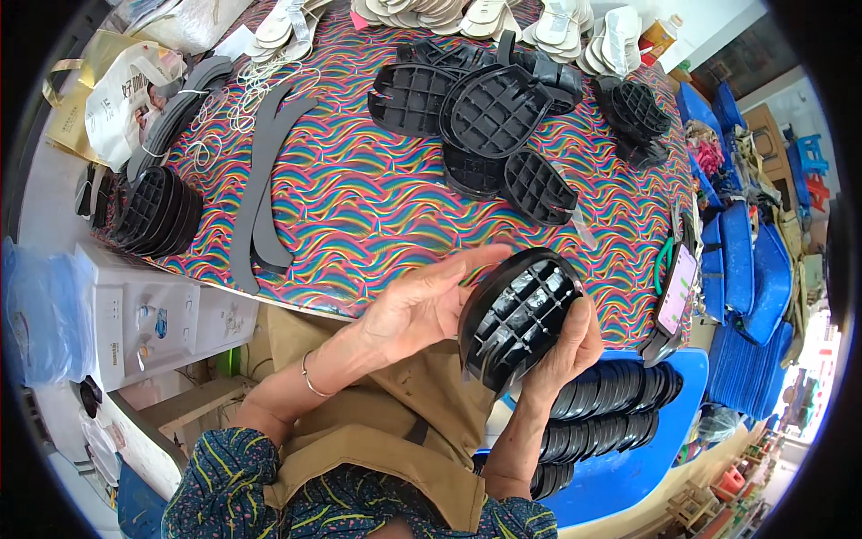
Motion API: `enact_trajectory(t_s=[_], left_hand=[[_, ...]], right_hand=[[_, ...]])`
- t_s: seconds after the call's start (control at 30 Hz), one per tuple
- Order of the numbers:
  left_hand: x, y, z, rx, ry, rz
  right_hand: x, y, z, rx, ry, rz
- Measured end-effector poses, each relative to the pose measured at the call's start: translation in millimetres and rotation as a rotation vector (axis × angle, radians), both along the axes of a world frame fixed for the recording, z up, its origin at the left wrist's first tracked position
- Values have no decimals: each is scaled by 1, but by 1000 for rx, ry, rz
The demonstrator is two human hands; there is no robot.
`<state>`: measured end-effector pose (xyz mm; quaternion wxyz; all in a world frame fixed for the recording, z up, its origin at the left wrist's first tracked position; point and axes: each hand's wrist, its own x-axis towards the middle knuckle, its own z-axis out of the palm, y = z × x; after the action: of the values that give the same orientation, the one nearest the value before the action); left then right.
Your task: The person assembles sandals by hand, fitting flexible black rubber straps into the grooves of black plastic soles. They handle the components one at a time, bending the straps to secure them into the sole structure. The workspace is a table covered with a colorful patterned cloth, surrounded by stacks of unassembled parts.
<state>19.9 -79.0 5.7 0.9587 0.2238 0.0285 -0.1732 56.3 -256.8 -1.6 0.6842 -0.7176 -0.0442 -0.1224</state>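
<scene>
My right hand (567, 350) grips a glossy black shoe heel (525, 310) with a grid of ribs, its thumb along the right edge. The heel is tilted, grid side up, in front of the table's near edge. On its left side my left hand (426, 296) is open, fingers stretched toward the heel's upper edge; some fingertips are hidden behind it. Beyond the hands lies a loose pile of similar black heels (496, 110), with a smaller heel (540, 187) at its near side. Dark grey curved strips (262, 193) lie to the left.
A patterned cloth covers the table (359, 211). Stacked heels (162, 211) and a tied bundle of strips (175, 117) stand at left, near white string (260, 94). Pale insoles (485, 18) line the back. A phone (675, 292) sits at right; a blue tub (628, 476) holds rows of black pieces.
</scene>
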Motion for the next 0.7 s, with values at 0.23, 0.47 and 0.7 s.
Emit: enact_trajectory(t_s=[0.23, 0.47, 0.7], left_hand=[[-15, -5, 0, 255, -125, 139], [-20, -5, 10, 807, -209, 71], [-21, -18, -8, 1428, -457, 443]], right_hand=[[2, -9, 3, -213, -146, -116], [0, -5, 6, -293, -199, -100], [-9, 4, 7, -401, -239, -159]])
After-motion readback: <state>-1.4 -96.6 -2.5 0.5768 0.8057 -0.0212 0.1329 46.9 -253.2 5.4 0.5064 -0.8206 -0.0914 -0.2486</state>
